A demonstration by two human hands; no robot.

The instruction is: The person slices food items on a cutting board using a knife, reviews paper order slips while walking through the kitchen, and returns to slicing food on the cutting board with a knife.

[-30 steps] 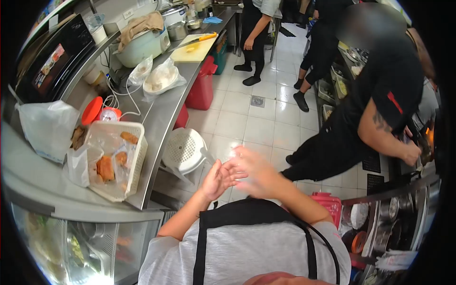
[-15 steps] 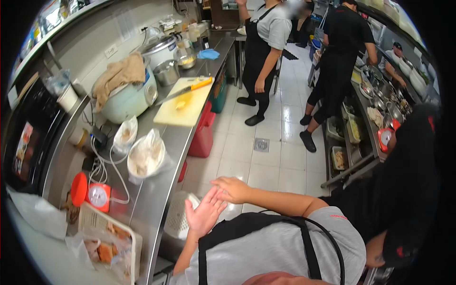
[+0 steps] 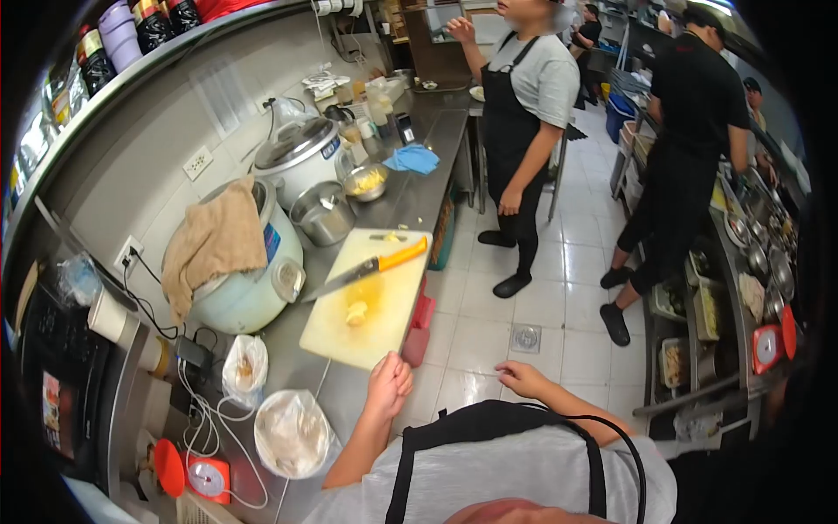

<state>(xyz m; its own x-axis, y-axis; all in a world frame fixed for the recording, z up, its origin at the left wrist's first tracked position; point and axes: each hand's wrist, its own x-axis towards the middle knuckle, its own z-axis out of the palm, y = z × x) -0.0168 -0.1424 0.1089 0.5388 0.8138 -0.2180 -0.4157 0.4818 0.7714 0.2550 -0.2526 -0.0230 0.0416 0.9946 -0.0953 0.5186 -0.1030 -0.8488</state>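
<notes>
My left hand [image 3: 389,384] is closed, its fingers curled, just off the near corner of the cutting board [image 3: 340,330]; whatever it may hold is hidden. My right hand [image 3: 522,381] hangs over the floor to the right, fingers loosely apart, holding nothing. On the board lies a knife with an orange handle [image 3: 402,253], its blade pointing left. Some pale yellow pieces [image 3: 356,313] sit below the blade. A bag-lined bowl [image 3: 292,434] and a small plastic bag [image 3: 245,370] stand on the steel counter to the left of my left hand.
Behind the board are a steel pot [image 3: 321,214], a bowl of yellow pieces [image 3: 366,182], a blue cloth [image 3: 412,159] and a large cooker [image 3: 299,157]. A towel [image 3: 216,243] drapes another vessel. One person [image 3: 515,131] stands ahead; another [image 3: 690,157] faces the right counter. Red scale [image 3: 209,479] lower left.
The view has moved up along the counter to the cutting board. My hands, together before, are now apart. My left hand has closed, and my right hand has moved away to the right.
</notes>
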